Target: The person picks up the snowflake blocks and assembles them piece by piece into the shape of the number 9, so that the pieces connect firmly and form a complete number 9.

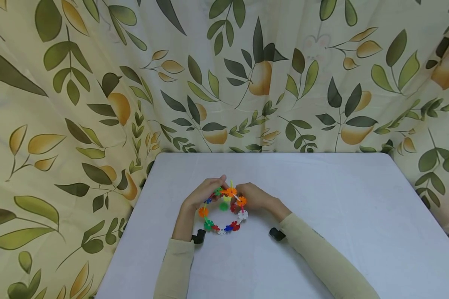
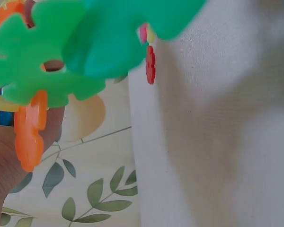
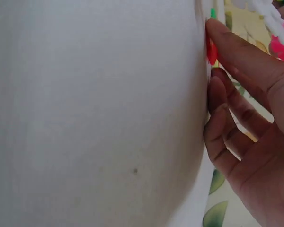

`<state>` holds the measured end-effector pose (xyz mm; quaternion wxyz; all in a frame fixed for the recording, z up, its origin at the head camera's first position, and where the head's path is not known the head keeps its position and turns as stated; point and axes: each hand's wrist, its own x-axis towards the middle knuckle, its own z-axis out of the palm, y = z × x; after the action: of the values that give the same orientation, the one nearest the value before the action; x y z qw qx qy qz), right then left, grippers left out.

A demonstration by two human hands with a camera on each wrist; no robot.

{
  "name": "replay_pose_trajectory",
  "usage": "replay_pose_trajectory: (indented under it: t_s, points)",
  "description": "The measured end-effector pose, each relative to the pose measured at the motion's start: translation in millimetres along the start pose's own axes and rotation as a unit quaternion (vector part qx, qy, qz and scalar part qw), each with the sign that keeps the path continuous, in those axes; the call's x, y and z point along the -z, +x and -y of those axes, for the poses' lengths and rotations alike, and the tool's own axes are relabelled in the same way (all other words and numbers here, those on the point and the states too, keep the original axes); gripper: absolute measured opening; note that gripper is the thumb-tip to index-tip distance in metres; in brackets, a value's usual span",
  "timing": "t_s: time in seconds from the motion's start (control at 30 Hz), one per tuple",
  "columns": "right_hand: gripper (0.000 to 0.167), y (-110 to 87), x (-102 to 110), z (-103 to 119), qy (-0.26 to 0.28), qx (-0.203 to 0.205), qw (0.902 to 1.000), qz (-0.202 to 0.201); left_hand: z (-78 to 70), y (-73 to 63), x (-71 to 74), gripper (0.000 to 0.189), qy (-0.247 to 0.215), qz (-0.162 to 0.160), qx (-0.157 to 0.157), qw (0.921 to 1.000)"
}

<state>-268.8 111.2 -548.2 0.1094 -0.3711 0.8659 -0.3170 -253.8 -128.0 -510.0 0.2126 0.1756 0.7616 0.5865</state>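
Note:
Colourful plastic snowflake discs are linked into a ring [image 1: 208,225], held up over the table's middle. My left hand [image 1: 202,193] grips its upper left side, the fingers partly hidden behind the pieces. A large green disc [image 2: 19,56] and an edge-on orange disc [image 2: 29,137] stand close to that hand in the left wrist view. At the ring's right side, my right hand [image 1: 256,197] pinches a red disc [image 3: 211,51] between thumb and fingertips. Within the ring's outline, a green disc [image 1: 223,206] shows in the head view.
The table [image 1: 321,178] has a white cover. A leaf-and-fruit print curtain [image 1: 224,83] hangs behind its far edge and along the left side. Black fittings sit by both wrists, one left [image 1: 199,236] and one right [image 1: 277,234].

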Motion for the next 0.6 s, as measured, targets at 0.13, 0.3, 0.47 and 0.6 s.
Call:
replay_pose_trajectory:
  t_s: [0.13,0.3,0.47,0.6]
  points:
    - [0.015,-2.4,3,-6,0.019,-0.017,0.9996,-0.014,0.0,-0.6,0.2,0.050,0.004,0.003,0.007,1.0000]
    - [0.021,-5.9,10,-11,0.080,-0.043,0.9944,-0.054,-2.1,-2.3,0.2,0.029,0.034,0.012,0.014,0.9992]
    - [0.010,-8.3,19,-7,0.149,-0.101,0.9743,-0.135,-4.7,-2.0,1.0,0.030,0.054,0.012,-0.001,0.9984]
    - [0.014,-9.0,30,5,0.217,-0.129,0.9489,-0.189,-5.9,-0.9,0.4,0.040,0.065,0.003,-0.010,0.9979]
